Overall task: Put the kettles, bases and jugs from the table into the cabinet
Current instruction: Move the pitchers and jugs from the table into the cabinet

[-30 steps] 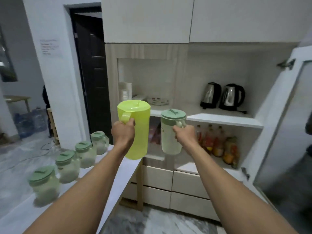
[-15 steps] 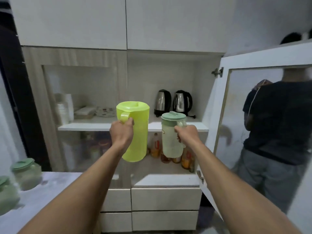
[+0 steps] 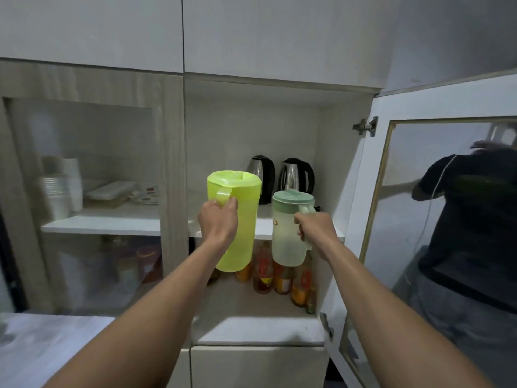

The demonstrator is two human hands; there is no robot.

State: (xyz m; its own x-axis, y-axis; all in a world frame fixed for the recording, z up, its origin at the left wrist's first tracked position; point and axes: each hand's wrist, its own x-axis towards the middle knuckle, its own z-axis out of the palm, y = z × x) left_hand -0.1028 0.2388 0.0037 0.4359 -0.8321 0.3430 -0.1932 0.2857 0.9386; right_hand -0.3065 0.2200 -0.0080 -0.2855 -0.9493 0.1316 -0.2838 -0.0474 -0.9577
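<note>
Closer now than a half-second ago, the open cabinet [image 3: 347, 175] fills the view, its shelf just beyond both hands. Behind the hands stand two kettles [image 3: 296, 175] already stored. Left hand [image 3: 218, 219] is clenched on the lime jug [image 3: 237, 219] handle; right hand [image 3: 316, 231] is closed round the pale green-lidded jug [image 3: 288, 233] handle. Both jugs hang short of the shelf, not yet set down.

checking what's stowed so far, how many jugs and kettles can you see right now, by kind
jugs: 2, a yellow-green jug in the left hand and a pale green-lidded jug in the right hand, neither shelved yet
kettles: 2, a left kettle and a right kettle on the shelf
total: 4
</note>
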